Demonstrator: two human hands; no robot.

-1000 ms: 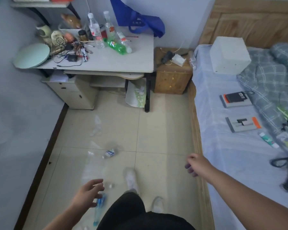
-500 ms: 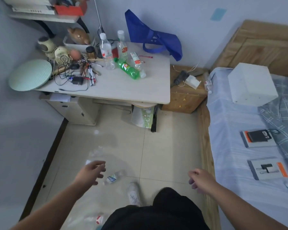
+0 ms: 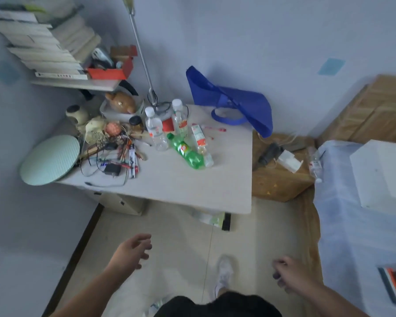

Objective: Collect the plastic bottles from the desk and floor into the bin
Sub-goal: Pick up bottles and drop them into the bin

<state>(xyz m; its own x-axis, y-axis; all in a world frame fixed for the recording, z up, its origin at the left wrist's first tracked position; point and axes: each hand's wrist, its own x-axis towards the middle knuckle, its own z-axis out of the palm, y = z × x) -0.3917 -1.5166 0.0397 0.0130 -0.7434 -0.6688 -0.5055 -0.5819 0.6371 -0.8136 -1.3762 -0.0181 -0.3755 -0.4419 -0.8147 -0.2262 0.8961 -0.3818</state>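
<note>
1. On the table [image 3: 192, 186], in the head view, stands the main cluster of plastic bottles: a clear upright bottle [image 3: 154, 128] and a second upright bottle [image 3: 179, 117] toward the back, a green bottle [image 3: 186, 152] lying on its side in front of them, and a small red-labelled bottle [image 3: 199, 137] lying just beside the green one.
2. Another clear bottle [image 3: 315, 165] lies at the edge of the bed [image 3: 352, 225], beside the wooden nightstand [image 3: 279, 179].
3. At the bottom edge, a blurred bit of clear plastic on the floor may be one more bottle; I cannot tell. No bin is visible.
4. The left hand [image 3: 132, 250] hangs over the floor, its grip spread and empty. The right hand [image 3: 288, 274] has its fingers loosely curled, holding nothing visible.
5. My judgement: collecting has not begun; this is the approach to the table. Next, a hand must reach forward and close around a bottle, probably the green one nearest the front.
</note>
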